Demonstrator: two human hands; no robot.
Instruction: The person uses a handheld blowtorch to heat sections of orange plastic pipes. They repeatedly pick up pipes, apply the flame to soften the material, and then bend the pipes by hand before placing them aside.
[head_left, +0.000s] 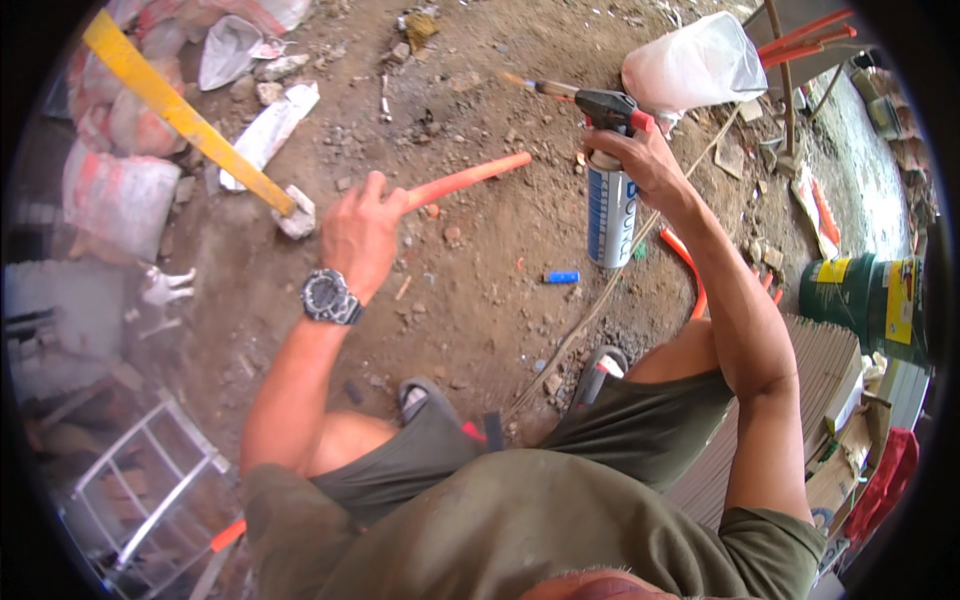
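Observation:
My left hand (360, 238), with a watch on the wrist, is closed around one end of an orange plastic pipe (470, 180). The pipe's free end points right and slightly away from me. In my right hand (648, 168) is a gas blowtorch (606, 106), gripped at its black and red head. Its white and blue canister (610, 215) hangs upright below. The nozzle points left, above and apart from the pipe's free end. An orange tint shows at the nozzle tip, but whether it is a flame I cannot tell. A blue lighter (561, 277) lies on the dirt between my arms.
A yellow bar (190, 125) and filled sacks (120, 200) are at the left. Far right stands a whitish translucent container (695, 65) near more orange pipes (810, 42). Green buckets (838, 290) and a stack of sheets (790, 390) sit at my right, a metal frame (150, 490) at near left.

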